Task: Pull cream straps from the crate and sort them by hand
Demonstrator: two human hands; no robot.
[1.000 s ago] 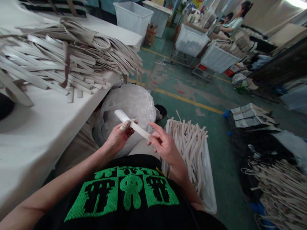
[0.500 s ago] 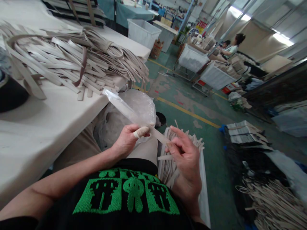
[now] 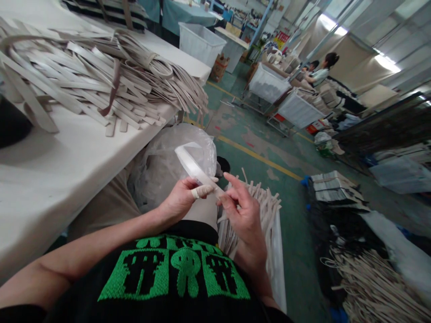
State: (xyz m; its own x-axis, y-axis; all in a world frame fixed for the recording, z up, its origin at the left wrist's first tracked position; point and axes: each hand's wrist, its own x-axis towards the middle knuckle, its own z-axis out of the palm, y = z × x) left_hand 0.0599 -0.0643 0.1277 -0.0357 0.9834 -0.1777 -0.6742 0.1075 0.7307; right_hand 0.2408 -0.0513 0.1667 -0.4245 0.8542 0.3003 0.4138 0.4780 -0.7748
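beside the pale-covered desk [image 3: 84, 154], a plastic crate [image 3: 279, 260] full of strips sits seemingly for easy reach; left hand [image 3: 183, 197] pinches one white strip [image 3: 191, 165] midway, right hand [image 3: 245, 211] its near end, probably steadying it.

Strip [image 3: 190, 165]: smooth, glossy, plastic-looking. Bag [image 3: 160, 168]: clear wrinkled plastic, shiny. Left bench [image 3: 77, 157]: smooth, matt. Shirt motif [image 3: 185, 262]: rough, yarn-like texture.

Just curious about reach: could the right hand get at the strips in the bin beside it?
Probably yes: many strips lie uncovered in the bin close to the right hand, though its fingers hold a pale strip.
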